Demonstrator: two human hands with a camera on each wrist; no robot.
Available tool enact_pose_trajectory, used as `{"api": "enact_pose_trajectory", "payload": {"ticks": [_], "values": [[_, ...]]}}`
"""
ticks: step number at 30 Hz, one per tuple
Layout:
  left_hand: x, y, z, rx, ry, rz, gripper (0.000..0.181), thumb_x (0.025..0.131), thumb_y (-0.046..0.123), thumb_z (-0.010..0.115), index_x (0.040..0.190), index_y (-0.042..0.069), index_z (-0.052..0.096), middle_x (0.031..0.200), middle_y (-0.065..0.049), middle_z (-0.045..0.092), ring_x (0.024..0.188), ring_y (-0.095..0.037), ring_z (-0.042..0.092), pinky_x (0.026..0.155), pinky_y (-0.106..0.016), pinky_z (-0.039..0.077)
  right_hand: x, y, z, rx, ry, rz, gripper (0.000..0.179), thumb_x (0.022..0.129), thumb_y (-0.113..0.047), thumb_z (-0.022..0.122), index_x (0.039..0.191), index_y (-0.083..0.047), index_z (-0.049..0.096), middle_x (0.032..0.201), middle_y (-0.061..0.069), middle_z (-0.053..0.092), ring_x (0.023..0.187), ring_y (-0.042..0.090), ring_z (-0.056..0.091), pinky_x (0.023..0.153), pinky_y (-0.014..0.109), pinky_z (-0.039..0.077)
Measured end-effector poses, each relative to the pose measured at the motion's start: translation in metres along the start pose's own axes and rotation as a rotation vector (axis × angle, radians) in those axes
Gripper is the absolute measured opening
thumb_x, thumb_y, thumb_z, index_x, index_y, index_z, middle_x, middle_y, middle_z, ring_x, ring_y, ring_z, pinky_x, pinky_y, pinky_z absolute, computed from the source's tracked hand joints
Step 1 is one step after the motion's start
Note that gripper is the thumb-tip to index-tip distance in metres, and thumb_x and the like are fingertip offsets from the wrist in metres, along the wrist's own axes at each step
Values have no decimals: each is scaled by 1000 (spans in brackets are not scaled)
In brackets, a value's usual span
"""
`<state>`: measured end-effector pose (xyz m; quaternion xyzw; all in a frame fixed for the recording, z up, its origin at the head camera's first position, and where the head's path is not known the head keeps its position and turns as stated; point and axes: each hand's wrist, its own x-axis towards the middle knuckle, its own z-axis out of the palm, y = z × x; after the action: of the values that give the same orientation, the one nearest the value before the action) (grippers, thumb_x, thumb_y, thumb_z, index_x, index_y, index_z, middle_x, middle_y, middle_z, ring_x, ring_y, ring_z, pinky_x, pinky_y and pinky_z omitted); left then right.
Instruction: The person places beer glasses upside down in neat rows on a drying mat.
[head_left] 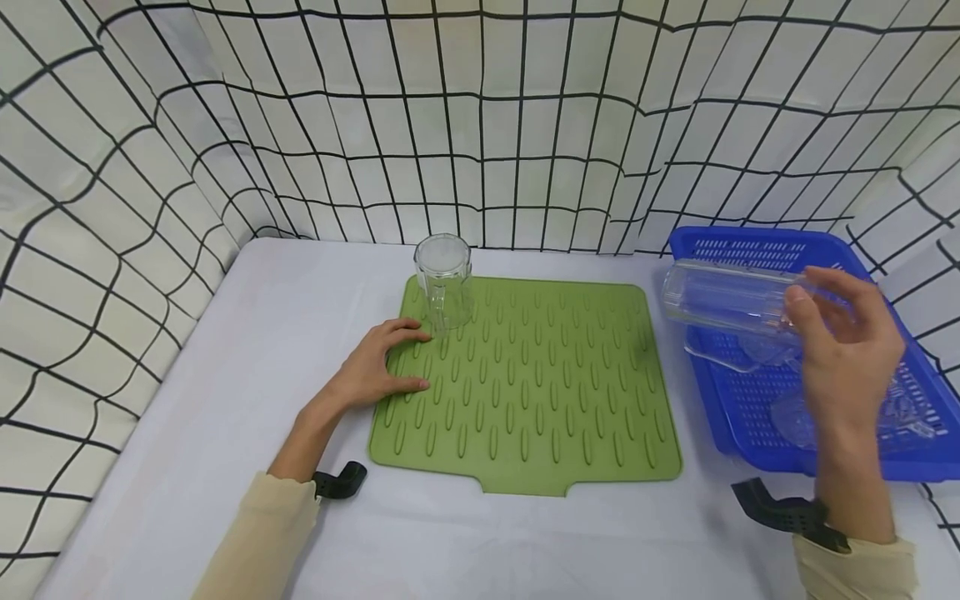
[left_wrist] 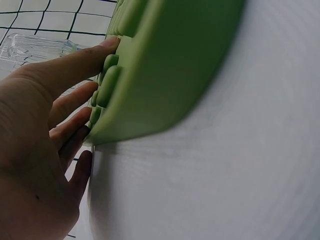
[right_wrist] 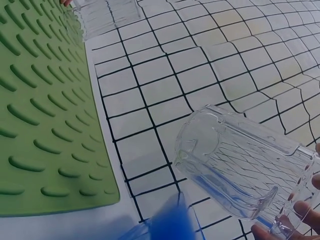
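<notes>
I have the right hand (head_left: 851, 354) raised over the blue basket (head_left: 708, 408), thumb and fingers pinching one end of a clear glass mug (head_left: 727, 296) held sideways above the basket's left part. My left arm slants forward, its hand (head_left: 371, 367) loosely spread, fingers touching the green ridged mat's (head_left: 525, 383) left edge near a second glass mug (head_left: 444, 283).

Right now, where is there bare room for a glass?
The green mat is bare across its middle and right, between the standing mug and the blue basket. White cloth lies bare left of the left hand. Crowded: the mat's back-left corner and around the basket, where the right hand holds another mug.
</notes>
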<state>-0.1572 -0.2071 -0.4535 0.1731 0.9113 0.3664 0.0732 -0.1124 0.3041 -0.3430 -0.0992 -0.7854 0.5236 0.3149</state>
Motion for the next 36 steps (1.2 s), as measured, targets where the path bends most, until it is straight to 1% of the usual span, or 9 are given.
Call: {"api": "enact_pose_trajectory", "payload": {"ticks": [4, 11, 13, 15, 20, 24, 31, 36], "values": [[1, 0, 0, -2, 0, -4, 67, 82, 27, 90, 140, 10, 63, 160, -19, 43, 153, -46, 31, 123, -68, 27, -1, -3, 4, 106, -30, 57, 36, 99, -18, 72, 133, -10, 69, 128, -6, 66, 114, 9, 68, 84, 7, 55], [0, 0, 0, -8, -3, -8, 67, 82, 28, 90, 141, 10, 63, 160, -18, 42, 153, -46, 30, 123, -69, 27, -4, -4, 13, 210, -69, 76, 34, 98, -15, 73, 132, -9, 69, 129, -1, 64, 117, 12, 67, 85, 8, 56], [1, 1, 0, -10, -2, -9, 67, 82, 27, 90, 141, 10, 63, 161, -18, 42, 154, -46, 30, 123, -69, 27, -6, -4, 15, 213, -75, 71, 34, 98, -15, 73, 131, -10, 69, 130, -1, 64, 118, 12, 67, 85, 8, 56], [1, 1, 0, -10, -1, -9, 67, 82, 27, 90, 141, 11, 63, 161, -17, 42, 154, -46, 30, 124, -68, 27, -7, -3, 17, 234, -79, 64, 34, 98, -14, 73, 131, -9, 69, 129, 1, 64, 118, 13, 68, 84, 8, 57], [1, 1, 0, -4, -6, -6, 67, 83, 28, 89, 141, 10, 62, 161, -18, 42, 154, -47, 29, 123, -69, 27, -8, -3, 21, 248, -88, 46, 34, 97, -13, 74, 131, -6, 69, 129, 1, 64, 116, 14, 68, 84, 9, 57], [2, 1, 0, -1, -9, -8, 67, 83, 28, 89, 141, 10, 62, 161, -19, 41, 154, -47, 29, 123, -70, 27, -10, -4, 25, 231, -88, 45, 34, 98, -14, 73, 131, -7, 69, 129, 1, 64, 116, 13, 68, 84, 9, 57], [2, 1, -1, 1, -9, -10, 66, 83, 27, 89, 141, 10, 62, 161, -19, 41, 154, -46, 29, 123, -69, 27, -13, -4, 32, 244, -94, 60, 34, 98, -15, 73, 131, -8, 69, 129, 0, 63, 116, 12, 68, 84, 10, 58], [1, 0, 0, -4, -10, -14, 66, 83, 27, 90, 141, 10, 63, 161, -19, 41, 154, -46, 29, 123, -69, 27, -13, -4, 36, 225, -95, 41, 32, 99, -16, 71, 130, -10, 70, 128, 0, 64, 113, 12, 69, 84, 10, 58]]}}
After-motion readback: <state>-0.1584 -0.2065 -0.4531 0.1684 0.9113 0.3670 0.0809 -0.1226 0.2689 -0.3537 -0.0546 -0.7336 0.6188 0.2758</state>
